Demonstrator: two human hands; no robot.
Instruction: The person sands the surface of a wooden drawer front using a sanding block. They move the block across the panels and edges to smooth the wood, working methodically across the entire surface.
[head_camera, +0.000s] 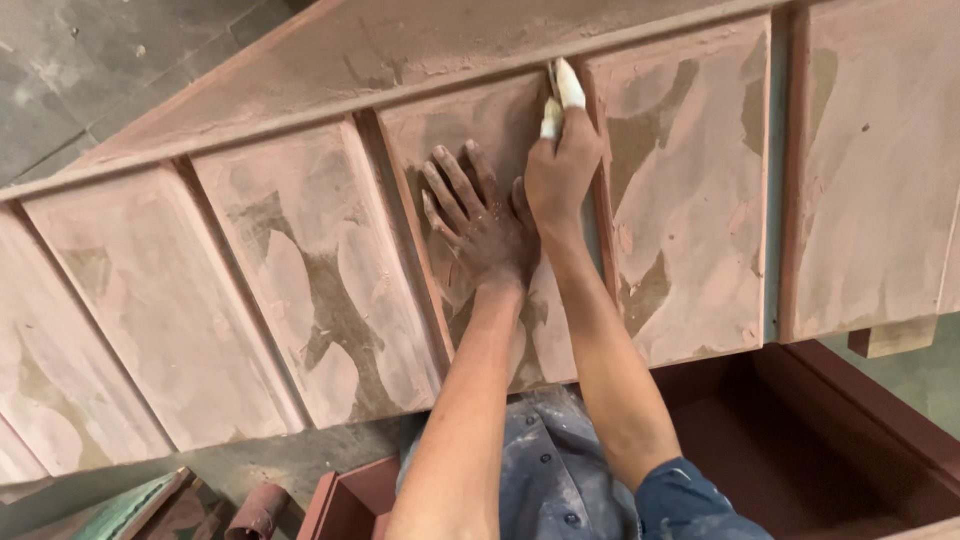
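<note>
We saw a wooden panel (330, 270) coated in matt, reddish-brown primer, patchy with pale filler and rubbed-through dull streaks. The white wad (560, 100) looked like soft cloth or paper. Our hands were dust-coated, the sleeve (690, 505) denim.

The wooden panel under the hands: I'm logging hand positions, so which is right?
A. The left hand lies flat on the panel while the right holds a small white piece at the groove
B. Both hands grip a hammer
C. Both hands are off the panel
A: the left hand lies spread flat on the dusty reddish panel, while the right hand pinches a small white piece against the groove beside it.
</note>
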